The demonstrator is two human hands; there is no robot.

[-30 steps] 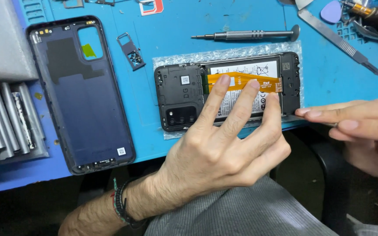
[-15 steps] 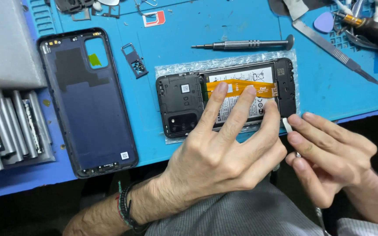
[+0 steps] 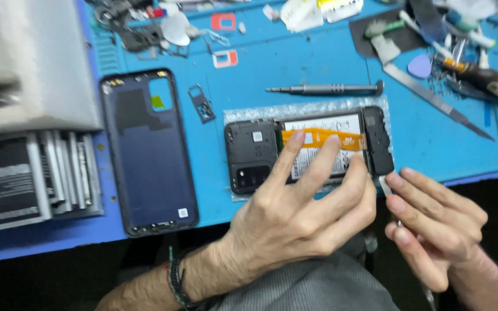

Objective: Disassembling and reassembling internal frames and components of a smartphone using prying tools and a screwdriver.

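An opened phone (image 3: 252,152) without its back lies on bubble wrap on the blue mat (image 3: 295,63). An orange flex cable (image 3: 350,139) crosses its battery. My left hand (image 3: 295,213) rests on the phone with fingers spread, the fingertips pressing on the battery and the cable. My right hand (image 3: 433,224) is just off the phone's near right corner, pinching a thin metal tool (image 3: 385,184) whose tip touches that corner. The phone's dark blue back cover (image 3: 145,155) lies inside up to the left.
A grey screwdriver (image 3: 324,89) lies behind the phone, a SIM tray (image 3: 202,105) beside the cover. A flat metal blade (image 3: 433,98), a blue pick (image 3: 419,66) and other tools clutter the back right. Boxes and stacked parts (image 3: 30,178) sit at the left. The mat's front edge runs under my hands.
My right hand has curled from flat fingers onto the thin metal tool and come up to the phone's near right corner. My left hand stays pressed on the phone. The view shifted.
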